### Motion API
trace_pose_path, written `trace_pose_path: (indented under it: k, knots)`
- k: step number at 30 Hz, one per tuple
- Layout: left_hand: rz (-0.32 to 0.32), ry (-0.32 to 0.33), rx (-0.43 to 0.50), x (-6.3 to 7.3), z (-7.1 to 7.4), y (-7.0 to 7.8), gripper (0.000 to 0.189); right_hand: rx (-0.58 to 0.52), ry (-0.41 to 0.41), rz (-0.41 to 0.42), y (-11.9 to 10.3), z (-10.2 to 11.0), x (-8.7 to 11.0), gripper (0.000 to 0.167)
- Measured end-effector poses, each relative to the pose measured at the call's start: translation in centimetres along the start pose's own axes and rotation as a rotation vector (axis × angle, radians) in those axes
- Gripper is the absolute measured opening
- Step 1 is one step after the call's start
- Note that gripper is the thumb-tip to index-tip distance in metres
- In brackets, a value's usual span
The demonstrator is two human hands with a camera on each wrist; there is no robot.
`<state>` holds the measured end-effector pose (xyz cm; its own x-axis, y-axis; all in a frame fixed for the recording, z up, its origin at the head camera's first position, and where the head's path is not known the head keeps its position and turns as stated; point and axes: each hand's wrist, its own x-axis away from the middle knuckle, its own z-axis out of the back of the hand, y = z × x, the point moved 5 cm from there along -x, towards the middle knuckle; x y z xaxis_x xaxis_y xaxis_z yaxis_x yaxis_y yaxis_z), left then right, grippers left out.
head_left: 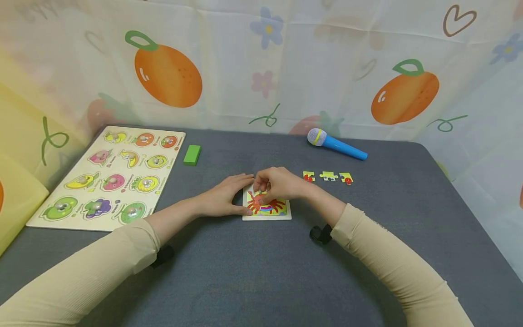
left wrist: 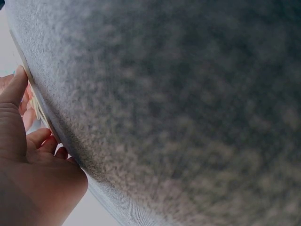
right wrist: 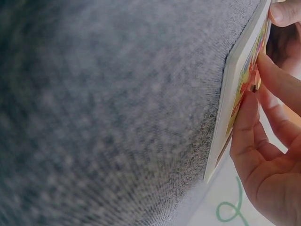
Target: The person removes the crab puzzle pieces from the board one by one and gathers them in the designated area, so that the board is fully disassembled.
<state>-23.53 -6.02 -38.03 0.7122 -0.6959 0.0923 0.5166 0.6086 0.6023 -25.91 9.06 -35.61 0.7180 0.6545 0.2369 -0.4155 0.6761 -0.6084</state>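
Note:
A small square jigsaw puzzle [head_left: 275, 210] with a red crab picture and a pale frame lies flat on the dark table. My left hand [head_left: 222, 197] rests along its left side, thumb at the near corner and extended fingers at the far one. Over the upper left of the picture, my right hand [head_left: 279, 184] pinches a puzzle piece [right wrist: 254, 77] between thumb and fingers. The fingertips cover most of that piece. From the side, the right wrist view shows the puzzle's pale frame [right wrist: 229, 80], with the right fingertips at the picture.
Several loose items lie around: three yellow-and-red puzzle pieces [head_left: 328, 175], a blue toy microphone [head_left: 341, 146] behind them, and a green block [head_left: 192, 155]. A large wooden fruit knob board [head_left: 122, 195] occupies the left side. A fruit-print curtain [head_left: 229, 68] hangs behind the table [head_left: 253, 277].

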Motion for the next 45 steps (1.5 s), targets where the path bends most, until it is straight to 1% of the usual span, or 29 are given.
trace_pose_path:
  k: [7,15,18,37,45]
  knots:
    - [-0.009,0.008,-0.001,-0.07,0.02,-0.05,0.088,-0.032,-0.007,-0.003,0.12,0.02,-0.01,0.025]
    - [0.005,-0.002,-0.003,-0.06,-0.01,-0.09,0.087,-0.04,0.007,0.021,0.18,0.0,-0.1,0.012]
    - [0.005,-0.003,-0.006,-0.12,-0.04,-0.18,0.087,-0.053,0.005,0.03,0.19,-0.01,-0.09,0.009]
    - [-0.006,-0.001,-0.006,-0.1,0.02,-0.06,0.086,-0.105,-0.016,0.031,0.06,0.06,0.12,0.008]
    - [-0.019,0.007,-0.005,-0.15,-0.02,-0.08,0.086,-0.1,-0.02,0.019,0.06,0.03,0.14,0.008]
